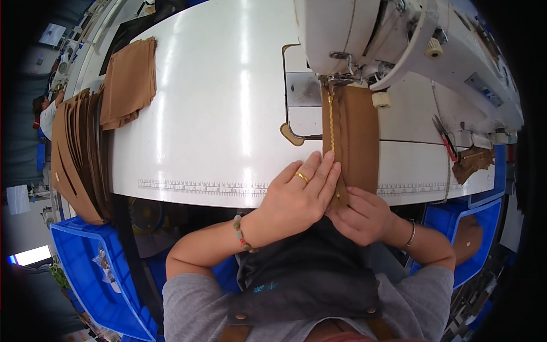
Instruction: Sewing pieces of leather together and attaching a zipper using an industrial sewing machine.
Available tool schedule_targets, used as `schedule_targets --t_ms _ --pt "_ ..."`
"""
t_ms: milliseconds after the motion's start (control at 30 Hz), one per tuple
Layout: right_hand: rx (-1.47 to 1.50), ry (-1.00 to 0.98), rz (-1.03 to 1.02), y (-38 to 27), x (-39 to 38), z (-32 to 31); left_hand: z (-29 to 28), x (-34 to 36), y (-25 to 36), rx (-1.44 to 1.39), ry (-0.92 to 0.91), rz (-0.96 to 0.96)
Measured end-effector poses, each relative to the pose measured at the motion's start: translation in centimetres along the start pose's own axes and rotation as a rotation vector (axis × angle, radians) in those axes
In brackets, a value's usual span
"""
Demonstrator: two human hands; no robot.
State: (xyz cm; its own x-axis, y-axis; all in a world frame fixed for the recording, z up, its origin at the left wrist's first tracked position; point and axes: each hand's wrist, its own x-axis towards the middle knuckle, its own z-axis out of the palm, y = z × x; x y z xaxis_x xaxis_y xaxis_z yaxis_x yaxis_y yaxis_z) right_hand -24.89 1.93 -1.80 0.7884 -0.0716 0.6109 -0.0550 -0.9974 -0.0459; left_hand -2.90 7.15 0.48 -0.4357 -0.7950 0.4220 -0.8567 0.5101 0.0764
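Note:
A brown fabric piece point(362, 134) lies under the sewing machine's needle area, its upper end at the presser foot point(329, 82). Along its left edge runs a zipper point(332, 122) with gold teeth and brown tape. My left hand point(302, 191), wearing a gold ring, rests with outstretched fingers flat on the zipper and the cloth's left edge. At the table's front edge, the fingers of my right hand point(364, 216) close around the zipper's lower end. My right fingertips are partly hidden behind the tape.
The white sewing machine point(342, 34) overhangs the back right. Stacked brown cloth pieces point(130, 82) and a draped brown pile point(80, 154) are at the left. Red-handled scissors point(448, 142) and a brown scrap point(473, 163) lie at the right. Blue bins point(94, 273) flank the table.

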Motion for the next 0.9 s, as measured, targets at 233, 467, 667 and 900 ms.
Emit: schedule_targets --t_ms 233,467,667,900 --pt "-0.025 -0.008 -0.004 -0.1 -0.1 -0.1 0.2 -0.2 0.3 -0.018 0.019 -0.025" --pt "0.112 -0.006 0.136 2.2 2.2 -2.7 -0.1 -0.8 1.2 -0.055 -0.033 -0.124" --pt "0.02 -0.261 0.381 9.8 5.0 -0.9 -0.2 -1.2 2.0 -0.019 -0.014 -0.103" --pt "-0.016 -0.247 0.33 10.0 4.4 0.5 0.7 -3.0 1.8 -0.11 -0.013 -0.078"
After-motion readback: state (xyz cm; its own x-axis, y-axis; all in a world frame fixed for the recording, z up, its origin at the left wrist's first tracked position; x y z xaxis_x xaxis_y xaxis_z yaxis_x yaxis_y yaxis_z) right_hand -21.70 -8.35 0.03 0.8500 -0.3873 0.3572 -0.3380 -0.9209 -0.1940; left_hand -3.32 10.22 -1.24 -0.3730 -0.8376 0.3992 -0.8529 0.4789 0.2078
